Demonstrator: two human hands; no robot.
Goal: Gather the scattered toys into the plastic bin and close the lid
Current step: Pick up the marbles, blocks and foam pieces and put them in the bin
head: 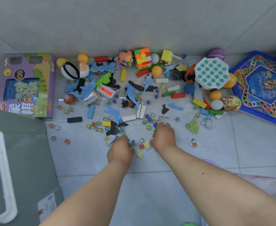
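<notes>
Fingers on my left hand (120,150) are curled round a few flat puzzle bits, and my right hand (164,137) has its fingers closed on a green and a red block, just below the metal wire puzzle (162,119). Honestly I'd say we're barely started: nearly every toy sits on the floor (150,185) above that puzzle. The plastic bin (16,160) is far left of it, and I can't tell where the lid is.

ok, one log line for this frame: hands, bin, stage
left hand: grips puzzle pieces | right hand: grips blocks | bin: lid on | toys: scattered on floor | stage: gathering
</notes>
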